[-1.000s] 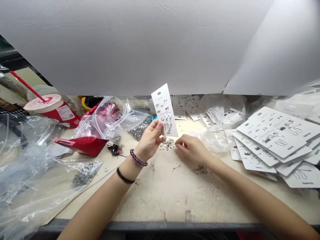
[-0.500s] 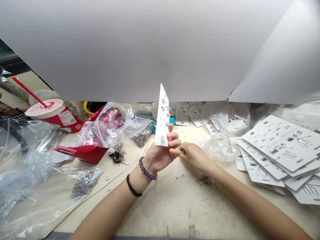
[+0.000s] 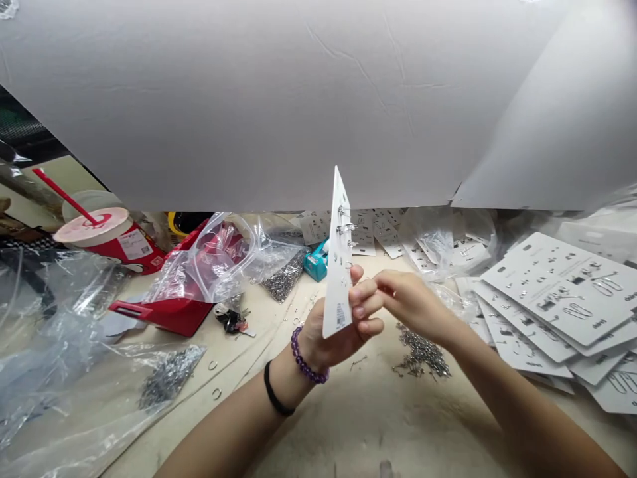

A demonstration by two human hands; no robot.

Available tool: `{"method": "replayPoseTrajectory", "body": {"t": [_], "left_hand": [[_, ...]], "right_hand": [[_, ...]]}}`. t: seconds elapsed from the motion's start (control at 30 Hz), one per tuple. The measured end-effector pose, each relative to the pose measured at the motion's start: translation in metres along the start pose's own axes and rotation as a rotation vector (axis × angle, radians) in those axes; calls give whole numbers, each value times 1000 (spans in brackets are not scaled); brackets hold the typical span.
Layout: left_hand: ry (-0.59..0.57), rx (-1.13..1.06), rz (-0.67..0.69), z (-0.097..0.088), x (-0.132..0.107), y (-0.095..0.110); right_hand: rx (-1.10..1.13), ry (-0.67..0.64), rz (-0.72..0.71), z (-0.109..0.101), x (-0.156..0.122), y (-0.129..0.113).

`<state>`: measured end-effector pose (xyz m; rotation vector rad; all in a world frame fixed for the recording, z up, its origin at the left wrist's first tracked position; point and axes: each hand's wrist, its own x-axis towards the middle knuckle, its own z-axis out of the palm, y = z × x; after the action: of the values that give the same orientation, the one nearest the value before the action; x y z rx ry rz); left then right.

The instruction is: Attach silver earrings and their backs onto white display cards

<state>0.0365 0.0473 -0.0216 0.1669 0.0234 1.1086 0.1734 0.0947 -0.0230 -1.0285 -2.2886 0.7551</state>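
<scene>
My left hand grips a white earring card by its lower part, held upright and edge-on, with metal earrings sticking out of its right face. My right hand is pinched at the card's right side, fingertips touching my left fingers; what it pinches is too small to make out. A pile of small silver metal pieces lies on the table just below my right hand. A purple bead bracelet and a black band sit on my left wrist.
Stacked white earring cards lie at right. A red tray under clear bags, a red cup with straw, bags of silver parts, a teal box and keys lie left. White sheet hangs overhead.
My left hand turned the card from face-on to edge-on and raised it toward me. My right hand left the pile on the table and rose to the card's side.
</scene>
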Motion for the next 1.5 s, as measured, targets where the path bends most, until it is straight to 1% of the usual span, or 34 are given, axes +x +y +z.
{"method": "replayPoseTrajectory", "body": {"t": [0.03, 0.07, 0.1, 0.17, 0.23, 0.3, 0.43, 0.53, 0.6, 0.7, 0.8, 0.93, 1.1, 1.27, 1.3, 1.43, 1.5], "left_hand": [[19, 32, 8, 0, 0, 0], [34, 60, 19, -1, 0, -1], [43, 88, 32, -1, 1, -2], [60, 141, 47, -1, 2, -4], [79, 184, 47, -2, 2, -8], [89, 219, 53, -3, 2, -10], [91, 263, 69, -3, 0, -12], [105, 307, 71, 0, -1, -12], [109, 356, 93, 2, -1, -13], [81, 430, 164, 4, -3, -17], [51, 464, 202, 4, -6, -21], [32, 434, 209, 3, -12, -27], [40, 413, 198, -1, -24, -34], [141, 356, 180, -15, -51, -47], [144, 332, 174, -19, -56, -51], [131, 222, 146, -33, -72, -63], [155, 213, 139, -36, -76, -66]], "right_hand": [[58, 9, 16, -8, -2, -2], [132, 57, 11, -15, -5, -5], [204, 110, -3, -19, -7, -9], [292, 204, -67, -20, -13, -19], [291, 252, -142, -16, -17, -27], [259, 263, -190, -12, -18, -31], [282, 259, -228, -11, -17, -30], [302, 287, -264, -13, -17, -30], [270, 305, -295, -14, -17, -31], [179, 322, -379, -15, -19, -31], [167, 309, -395, -15, -21, -29], [305, 230, -330, -13, -24, -29], [392, 155, -309, -8, -29, -32], [478, 27, -261, 8, -46, -36], [494, 7, -251, 12, -49, -37], [527, -12, -197, 26, -62, -41], [508, -20, -168, 29, -66, -41]]}}
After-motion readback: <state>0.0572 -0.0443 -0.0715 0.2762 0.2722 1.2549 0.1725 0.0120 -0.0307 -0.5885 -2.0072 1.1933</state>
